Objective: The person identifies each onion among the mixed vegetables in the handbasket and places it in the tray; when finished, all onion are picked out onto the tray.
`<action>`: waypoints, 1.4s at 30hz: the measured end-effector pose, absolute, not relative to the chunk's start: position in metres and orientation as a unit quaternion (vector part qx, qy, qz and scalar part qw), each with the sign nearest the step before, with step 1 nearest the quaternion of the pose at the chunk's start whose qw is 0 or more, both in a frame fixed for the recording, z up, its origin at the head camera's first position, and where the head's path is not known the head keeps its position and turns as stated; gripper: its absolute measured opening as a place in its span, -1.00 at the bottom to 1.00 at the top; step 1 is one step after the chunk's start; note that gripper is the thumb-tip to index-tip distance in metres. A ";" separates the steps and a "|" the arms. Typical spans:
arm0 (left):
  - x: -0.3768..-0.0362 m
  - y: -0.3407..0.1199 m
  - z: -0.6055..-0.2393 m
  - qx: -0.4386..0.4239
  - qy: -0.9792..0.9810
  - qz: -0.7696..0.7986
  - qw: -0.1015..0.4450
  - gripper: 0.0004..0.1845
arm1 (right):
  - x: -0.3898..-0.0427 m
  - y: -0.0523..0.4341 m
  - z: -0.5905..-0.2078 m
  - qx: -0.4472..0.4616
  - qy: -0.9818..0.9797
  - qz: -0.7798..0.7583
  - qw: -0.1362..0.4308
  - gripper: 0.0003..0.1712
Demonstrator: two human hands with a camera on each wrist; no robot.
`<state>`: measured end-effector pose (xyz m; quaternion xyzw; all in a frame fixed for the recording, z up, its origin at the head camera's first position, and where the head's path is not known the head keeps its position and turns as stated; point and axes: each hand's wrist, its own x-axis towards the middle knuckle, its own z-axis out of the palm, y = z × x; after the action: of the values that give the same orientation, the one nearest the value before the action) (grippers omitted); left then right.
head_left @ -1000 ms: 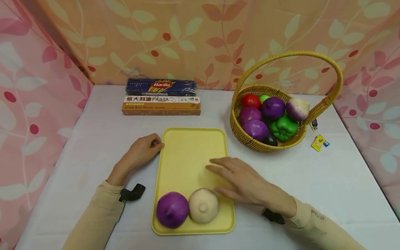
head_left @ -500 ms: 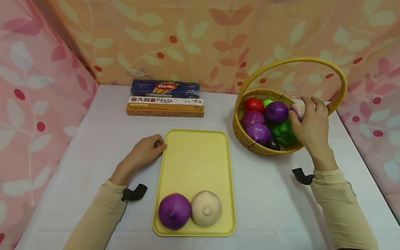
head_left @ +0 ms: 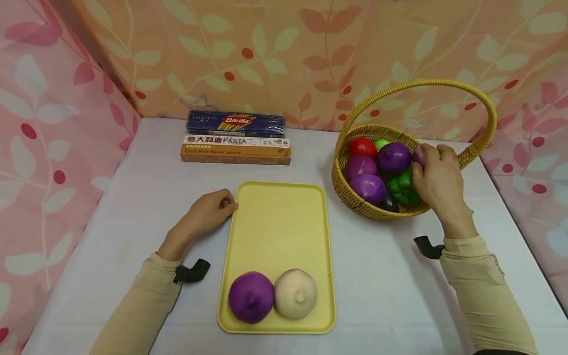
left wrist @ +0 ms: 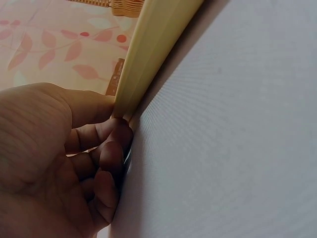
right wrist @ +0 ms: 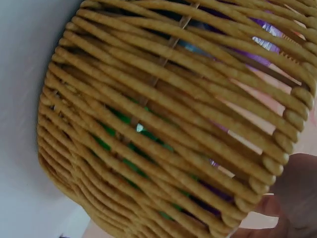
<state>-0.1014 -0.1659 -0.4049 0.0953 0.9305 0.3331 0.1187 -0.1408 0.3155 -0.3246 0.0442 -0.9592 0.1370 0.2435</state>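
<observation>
Right hand in the basket

Right hand (head_left: 437, 180) curls its fingers round the purple-and-white vegetable (head_left: 419, 156) at the wicker basket's (head_left: 355, 204) right side. Left hand (head_left: 208, 214), fingers curled, rests against the yellow tray's (head_left: 279, 222) left edge on the worktop (head_left: 390, 291).

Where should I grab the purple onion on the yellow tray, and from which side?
Take the purple onion from above, fingers spread round its widest part. It is a smooth ball, so a pinch would likely slip. The pale onion touches its right side, so come in from the top and the free left side, over the tray's low rim.
</observation>
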 end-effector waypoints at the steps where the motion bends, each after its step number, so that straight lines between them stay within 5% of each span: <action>1: -0.101 -0.166 -0.405 0.095 0.931 0.333 0.119 -0.82 | -0.140 0.316 -0.324 0.040 -0.959 0.135 0.245 -0.54; 7: -0.101 -0.165 -0.404 0.094 0.932 0.329 0.120 -0.82 | -0.136 0.319 -0.322 0.038 -0.957 0.129 0.255 -0.37; 19: -0.102 -0.165 -0.405 0.099 0.930 0.332 0.125 -0.81 | -0.115 0.298 -0.314 0.111 -0.934 0.127 0.315 -0.43; 28: -0.102 -0.167 -0.405 0.094 0.933 0.326 0.122 -0.81 | -0.077 0.233 -0.324 0.394 -0.874 0.175 0.223 -0.40; 42: -0.102 -0.167 -0.405 0.097 0.933 0.326 0.118 -0.81 | -0.029 0.184 -0.367 0.518 -0.843 0.111 0.093 -0.37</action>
<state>-0.1018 -0.1672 -0.4046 0.0971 0.9331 0.3256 0.1175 -0.0294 0.1845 -0.3669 0.5176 -0.8434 0.1106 0.0926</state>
